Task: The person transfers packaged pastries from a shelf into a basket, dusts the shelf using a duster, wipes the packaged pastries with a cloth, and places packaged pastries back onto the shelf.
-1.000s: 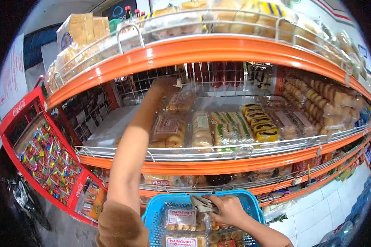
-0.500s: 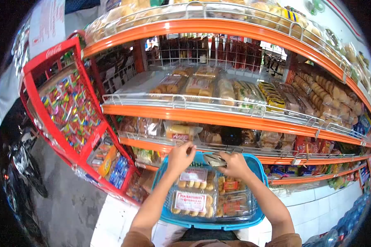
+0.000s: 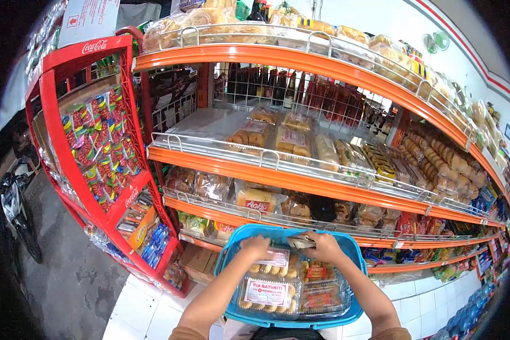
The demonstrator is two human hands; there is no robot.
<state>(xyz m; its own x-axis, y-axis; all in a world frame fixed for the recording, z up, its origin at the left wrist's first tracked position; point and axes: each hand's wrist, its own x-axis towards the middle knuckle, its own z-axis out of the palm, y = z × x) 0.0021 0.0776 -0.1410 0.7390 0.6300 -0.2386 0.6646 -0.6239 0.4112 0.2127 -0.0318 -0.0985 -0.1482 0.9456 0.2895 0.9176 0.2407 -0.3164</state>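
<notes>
A blue plastic basket [image 3: 354, 309] is in front of me, packed with clear boxes of pastries. One pastry box [image 3: 266, 294] has a white label with red print reading "Pia Baturiti". Another labelled box [image 3: 277, 258] lies behind it, and boxes with red-orange labels [image 3: 317, 297] fill the right side. My left hand [image 3: 256, 247] is inside the basket's far left, its fingers curled down by the rear labelled box; what they hold, if anything, is hidden. My right hand [image 3: 327, 249], at the far right part, grips folded greyish papers [image 3: 301, 242] that look like banknotes.
Orange-edged shelves [image 3: 266, 161] with wire rails stand just beyond the basket, loaded with packaged bread and biscuits. A red Coca-Cola rack [image 3: 68, 147] with hanging sachets is on the left. Large blue-capped bottles [image 3: 476, 309] line the lower right. A motorcycle [image 3: 17, 204] stands at far left.
My left hand has gone from above the basket's far rim, near the lower shelf, down into the basket. My right hand keeps the greyish papers, slightly lower. The camera view has shifted.
</notes>
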